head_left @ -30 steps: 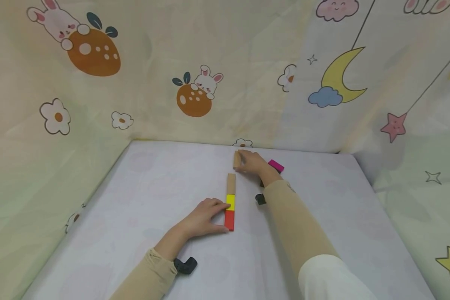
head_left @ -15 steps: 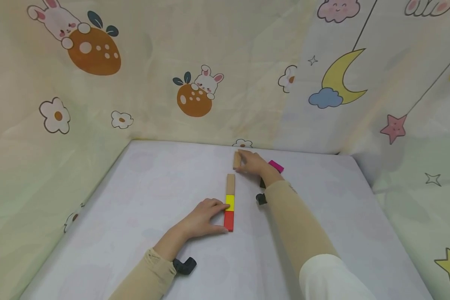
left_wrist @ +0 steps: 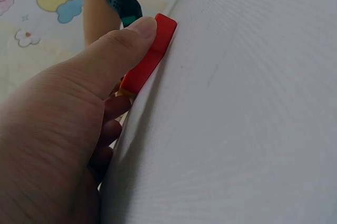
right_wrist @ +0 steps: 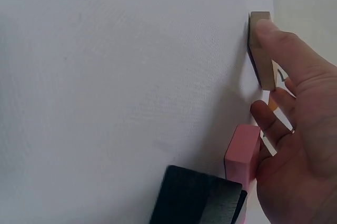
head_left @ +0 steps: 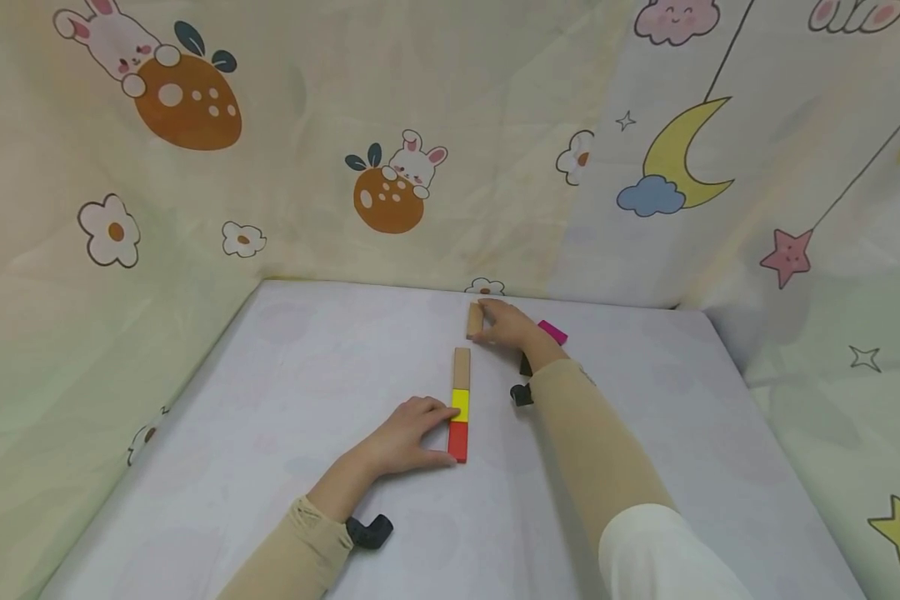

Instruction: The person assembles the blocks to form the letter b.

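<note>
White table [head_left: 330, 350], cartoon cloth behind. Left hand [head_left: 408, 433] relaxed, thumb and fingertips against red [head_left: 458, 440] and yellow [head_left: 461, 404] blocks in row. Right hand [head_left: 506, 325] pinches loose wood block [head_left: 475, 320] at far end. Likely light, rigid, smooth; grip long sides.

The head view looks forward and down over the counter [head_left: 307, 358]; each wrist view sits close, sharing the block row's [head_left: 460, 406] ends.

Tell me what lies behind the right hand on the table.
Behind the right hand a pink block pokes out, lying flat on the table. The hand and wrist cover its near end. The fingers hold a plain wooden block.
</note>
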`<state>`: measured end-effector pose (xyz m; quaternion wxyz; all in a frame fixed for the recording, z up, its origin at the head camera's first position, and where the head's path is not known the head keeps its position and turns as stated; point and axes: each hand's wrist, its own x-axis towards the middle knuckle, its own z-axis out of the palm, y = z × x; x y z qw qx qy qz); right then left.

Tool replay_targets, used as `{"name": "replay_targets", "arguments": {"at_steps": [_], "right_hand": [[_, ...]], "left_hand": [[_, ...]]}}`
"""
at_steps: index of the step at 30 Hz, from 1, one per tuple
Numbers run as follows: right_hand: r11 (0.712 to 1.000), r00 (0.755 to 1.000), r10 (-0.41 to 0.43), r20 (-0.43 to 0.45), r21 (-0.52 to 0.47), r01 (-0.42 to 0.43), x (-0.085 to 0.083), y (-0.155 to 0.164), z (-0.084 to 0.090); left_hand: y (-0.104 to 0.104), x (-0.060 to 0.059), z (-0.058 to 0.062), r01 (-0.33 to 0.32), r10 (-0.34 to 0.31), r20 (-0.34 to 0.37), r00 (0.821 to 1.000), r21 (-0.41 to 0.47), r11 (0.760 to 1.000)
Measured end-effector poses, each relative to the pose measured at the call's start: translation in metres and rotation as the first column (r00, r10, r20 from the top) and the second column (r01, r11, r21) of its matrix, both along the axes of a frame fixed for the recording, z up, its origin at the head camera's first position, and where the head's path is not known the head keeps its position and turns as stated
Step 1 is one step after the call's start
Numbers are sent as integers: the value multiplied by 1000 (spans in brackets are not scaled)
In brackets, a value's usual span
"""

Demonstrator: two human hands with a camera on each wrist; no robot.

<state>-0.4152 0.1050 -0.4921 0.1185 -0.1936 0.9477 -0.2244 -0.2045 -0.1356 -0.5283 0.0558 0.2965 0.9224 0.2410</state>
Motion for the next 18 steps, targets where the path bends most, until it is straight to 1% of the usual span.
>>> {"name": "replay_targets", "arguments": {"at_steps": [5,7,13,18], "right_hand": [[997,998,-57,17,-58,58,1,4,-2],[995,997,-72,11,-72,73,2,4,-3],[995,998,-48,-42,-88,44,5,0,0],[995,999,-28,-44,-96,24,6,-5,1]], "left_hand": [[0,-1,-1,2,-2,3,1000,-4,1000],[0,-1,-2,1,-1,9,1000,-4,1000],[0,-3,-3,1,-1,2,1000,-3,1000],[0,-2,-2,1,-1,3,1000,-7,1000]]}}
